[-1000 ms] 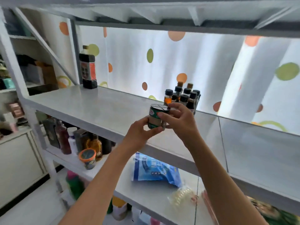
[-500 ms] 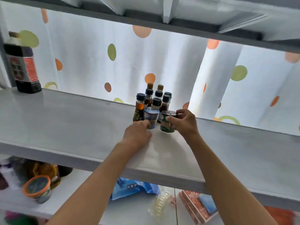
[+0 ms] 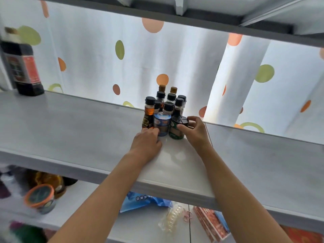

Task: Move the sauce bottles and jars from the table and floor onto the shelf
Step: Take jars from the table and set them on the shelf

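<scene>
Green-labelled jar with black lid (image 3: 177,129) sits on the grey shelf (image 3: 70,130), just right of the blue-labelled jar (image 3: 162,124). My right hand (image 3: 193,132) pinches it; left hand (image 3: 146,143) touches the blue one, fingers relaxed. Feels light, rigid, probably slick, so I'd grip mid-body.

Bright daylight through white polka-dot curtain (image 3: 175,64) behind; grey metal shelf board (image 3: 70,130) shows soft glare. Small capped bottles (image 3: 168,104) backlit, dark. Left edge motion-blurred: big dark sauce bottle (image 3: 22,67), orange-lidded jar (image 3: 40,197). Wide-angle bending at edges.
</scene>
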